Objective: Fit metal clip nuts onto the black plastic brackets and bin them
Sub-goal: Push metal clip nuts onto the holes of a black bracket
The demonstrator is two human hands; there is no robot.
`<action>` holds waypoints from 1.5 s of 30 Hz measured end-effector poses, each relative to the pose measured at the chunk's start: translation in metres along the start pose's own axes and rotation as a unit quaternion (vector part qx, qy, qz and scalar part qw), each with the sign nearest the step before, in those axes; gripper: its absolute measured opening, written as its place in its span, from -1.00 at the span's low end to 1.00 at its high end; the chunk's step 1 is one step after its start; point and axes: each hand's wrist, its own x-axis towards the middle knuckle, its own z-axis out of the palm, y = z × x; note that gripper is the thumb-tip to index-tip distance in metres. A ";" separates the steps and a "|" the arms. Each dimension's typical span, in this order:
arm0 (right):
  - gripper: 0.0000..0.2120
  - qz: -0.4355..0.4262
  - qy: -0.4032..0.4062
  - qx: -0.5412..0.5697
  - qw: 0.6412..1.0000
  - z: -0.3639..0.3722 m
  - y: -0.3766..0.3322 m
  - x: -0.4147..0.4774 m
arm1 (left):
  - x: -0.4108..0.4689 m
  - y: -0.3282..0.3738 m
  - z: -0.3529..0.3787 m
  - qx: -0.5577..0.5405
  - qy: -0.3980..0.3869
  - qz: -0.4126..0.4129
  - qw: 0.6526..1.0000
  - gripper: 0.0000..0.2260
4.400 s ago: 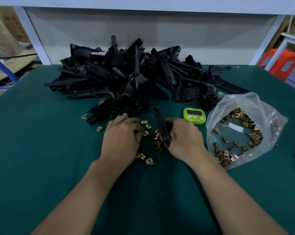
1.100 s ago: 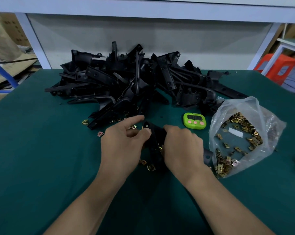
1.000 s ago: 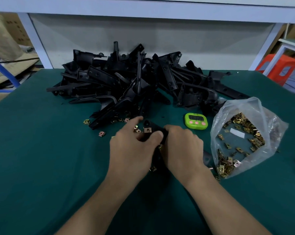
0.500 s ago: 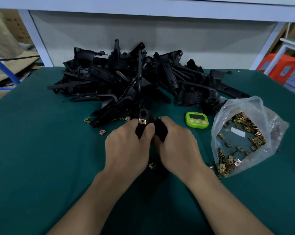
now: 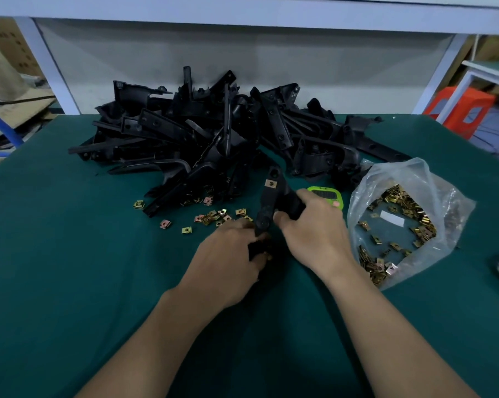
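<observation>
Two hands close on one black bracket (image 5: 267, 205) above a green table (image 5: 70, 254). The left hand (image 5: 228, 262) curls round the bracket's near, lower end. The right hand (image 5: 314, 237) wraps the thicker middle, so the part stands tilted with its far end lifted off the cloth. One brass clip (image 5: 270, 184) sits on that raised end, just beyond the grip. (Whether the left fingers also pinch a fresh clip cannot be told; they hide it.)

Loose clips (image 5: 214, 218) lie scattered on the cloth just past and left of the grip. A green timer (image 5: 326, 193) peeps out directly behind the right hand, and a clear bag (image 5: 443, 208) of more clips slumps open to the right of the grip. Well beyond the hands lies a tangled pile of brackets (image 5: 214, 133), with an orange stool (image 5: 458, 110) far right, past the table's edge. No bin is in view.

The likely risks are three. A clip pushed on crooked could spring off the smooth plastic and vanish among the scatter. The right wrist, close to the bag, could knock it and spill its load. A bracket binned with a hole left bare would pass unnoticed.
</observation>
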 end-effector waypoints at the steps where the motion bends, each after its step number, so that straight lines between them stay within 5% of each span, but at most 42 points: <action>1: -0.82 0.000 -0.001 0.005 1.000 0.000 0.000 0.000 | 0.001 -0.002 -0.001 -0.003 -0.006 -0.004 1.000 -0.78; 8: -0.81 -0.004 0.002 0.013 1.000 -0.001 -0.002 -0.001 | 0.004 -0.004 0.003 -0.024 0.038 -0.025 0.999 -0.87; 13: -0.82 -0.001 0.003 0.038 0.999 -0.002 -0.002 -0.001 | 0.000 0.001 -0.001 -0.044 0.167 -0.074 0.982 -0.90; 19: -0.82 -0.002 -0.038 0.068 0.997 -0.002 -0.002 0.001 | -0.001 0.003 -0.009 -0.098 0.153 -0.113 0.977 -0.86; 24: -0.93 -0.020 -0.211 0.221 0.952 -0.006 -0.010 -0.005 | 0.003 0.002 -0.012 -0.240 0.170 -0.155 0.943 -0.92; 33: -0.86 -0.009 -0.185 0.272 0.944 -0.001 -0.014 -0.008 | 0.005 -0.004 -0.016 -0.323 0.146 -0.146 0.924 -0.89; 39: -0.76 0.091 -0.258 0.421 0.865 -0.013 -0.015 -0.006 | 0.001 0.002 -0.024 -0.377 0.070 -0.059 0.921 -0.77; 45: -0.84 0.123 -0.364 0.489 0.783 -0.017 -0.011 -0.005 | 0.001 0.002 -0.027 -0.470 0.069 -0.063 0.878 -0.82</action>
